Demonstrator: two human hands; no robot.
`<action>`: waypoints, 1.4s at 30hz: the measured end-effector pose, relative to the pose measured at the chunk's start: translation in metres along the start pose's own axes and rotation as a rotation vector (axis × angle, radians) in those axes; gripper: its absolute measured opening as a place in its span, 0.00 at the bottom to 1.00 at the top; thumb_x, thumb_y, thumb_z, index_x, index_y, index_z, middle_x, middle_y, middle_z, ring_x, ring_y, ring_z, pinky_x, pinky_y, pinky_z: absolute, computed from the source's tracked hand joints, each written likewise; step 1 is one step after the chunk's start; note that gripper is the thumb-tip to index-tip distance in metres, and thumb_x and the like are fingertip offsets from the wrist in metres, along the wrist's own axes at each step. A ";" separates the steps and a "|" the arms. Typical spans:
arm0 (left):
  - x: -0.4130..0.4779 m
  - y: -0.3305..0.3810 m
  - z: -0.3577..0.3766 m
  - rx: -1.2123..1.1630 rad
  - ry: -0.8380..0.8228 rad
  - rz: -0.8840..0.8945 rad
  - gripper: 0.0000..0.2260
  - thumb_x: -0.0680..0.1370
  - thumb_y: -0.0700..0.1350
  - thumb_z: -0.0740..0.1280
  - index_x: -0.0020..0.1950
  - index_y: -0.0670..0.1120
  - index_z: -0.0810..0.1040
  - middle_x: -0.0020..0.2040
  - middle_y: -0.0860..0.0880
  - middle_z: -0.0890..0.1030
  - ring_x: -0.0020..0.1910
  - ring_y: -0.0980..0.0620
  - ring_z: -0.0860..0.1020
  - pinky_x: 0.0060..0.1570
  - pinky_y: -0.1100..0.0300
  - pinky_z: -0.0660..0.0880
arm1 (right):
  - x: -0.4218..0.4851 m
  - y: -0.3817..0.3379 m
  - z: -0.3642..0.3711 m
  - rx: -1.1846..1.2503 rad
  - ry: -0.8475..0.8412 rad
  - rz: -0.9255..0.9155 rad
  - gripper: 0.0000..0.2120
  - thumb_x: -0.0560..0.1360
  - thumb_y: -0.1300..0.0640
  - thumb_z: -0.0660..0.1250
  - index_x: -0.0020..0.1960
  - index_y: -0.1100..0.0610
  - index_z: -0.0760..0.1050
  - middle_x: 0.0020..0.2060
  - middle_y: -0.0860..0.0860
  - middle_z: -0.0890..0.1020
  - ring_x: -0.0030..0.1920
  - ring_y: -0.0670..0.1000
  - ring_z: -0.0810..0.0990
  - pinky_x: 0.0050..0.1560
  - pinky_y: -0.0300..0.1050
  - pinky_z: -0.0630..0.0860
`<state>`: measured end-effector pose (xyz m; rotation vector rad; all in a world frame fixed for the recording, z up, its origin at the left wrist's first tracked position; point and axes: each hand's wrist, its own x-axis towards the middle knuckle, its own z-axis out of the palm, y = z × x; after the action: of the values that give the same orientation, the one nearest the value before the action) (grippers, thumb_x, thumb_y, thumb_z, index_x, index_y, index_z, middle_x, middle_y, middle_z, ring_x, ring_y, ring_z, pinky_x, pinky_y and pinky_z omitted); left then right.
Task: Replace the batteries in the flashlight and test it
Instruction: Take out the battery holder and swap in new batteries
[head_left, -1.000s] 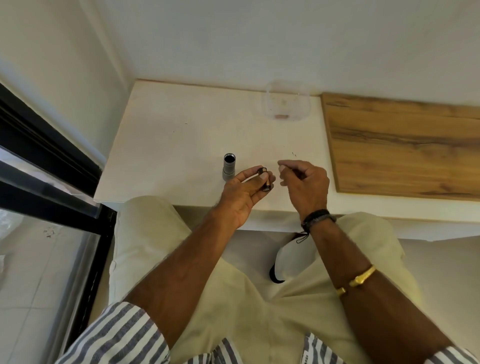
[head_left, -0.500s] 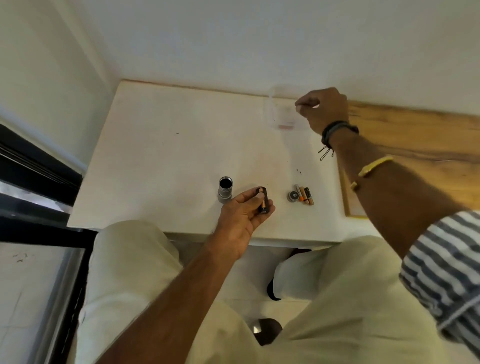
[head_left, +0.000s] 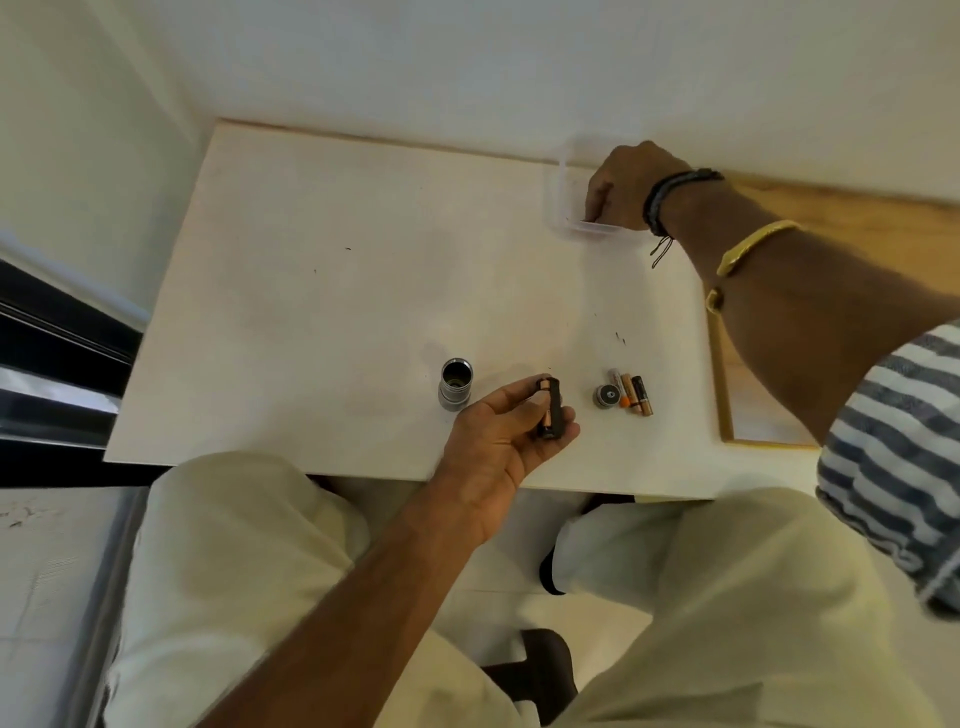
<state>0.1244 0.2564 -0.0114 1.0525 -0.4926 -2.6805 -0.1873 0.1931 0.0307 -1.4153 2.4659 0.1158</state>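
Note:
My left hand (head_left: 501, 441) holds a black battery holder (head_left: 550, 409) with a copper-coloured battery in it, just above the white table's front edge. The silver flashlight body (head_left: 455, 384) stands upright and open-topped just left of that hand. To the right lie the round tail cap (head_left: 606, 396) and three loose batteries (head_left: 631, 393) side by side. My right hand (head_left: 626, 189) reaches into a clear plastic container (head_left: 558, 200) at the back of the table; its fingertips are hidden inside, so what they touch is not visible.
The white table (head_left: 332, 291) sits in a wall corner. A wooden board (head_left: 737, 410) lies along its right side. A dark window frame (head_left: 57, 332) runs down the left. My legs are below the table's front edge.
My right hand left the battery holder, reached to the clear container at the back and has dipped into it. The cap and loose batteries came into view. My left hand stayed put.

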 end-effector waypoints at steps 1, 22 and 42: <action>-0.003 0.001 0.000 0.005 -0.003 0.009 0.13 0.80 0.33 0.64 0.64 0.35 0.77 0.52 0.38 0.81 0.48 0.43 0.83 0.51 0.50 0.83 | -0.004 -0.002 -0.001 0.024 0.020 0.017 0.04 0.76 0.57 0.72 0.48 0.51 0.86 0.54 0.53 0.86 0.56 0.59 0.82 0.57 0.49 0.78; -0.025 -0.001 -0.004 0.138 -0.028 0.137 0.12 0.81 0.31 0.62 0.61 0.39 0.78 0.59 0.33 0.81 0.56 0.36 0.83 0.54 0.48 0.81 | -0.244 -0.101 0.079 1.150 0.443 0.154 0.17 0.77 0.65 0.65 0.59 0.47 0.83 0.39 0.49 0.85 0.39 0.50 0.87 0.47 0.52 0.85; -0.044 -0.002 -0.021 0.227 -0.095 0.155 0.13 0.82 0.32 0.59 0.63 0.40 0.77 0.55 0.34 0.83 0.56 0.38 0.82 0.56 0.47 0.81 | -0.299 -0.109 0.095 0.916 0.550 0.026 0.10 0.74 0.64 0.75 0.54 0.54 0.86 0.43 0.46 0.87 0.45 0.43 0.84 0.54 0.34 0.80</action>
<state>0.1706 0.2673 0.0010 0.9021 -0.8764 -2.5901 0.0677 0.4063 0.0360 -1.0507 2.3425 -1.3653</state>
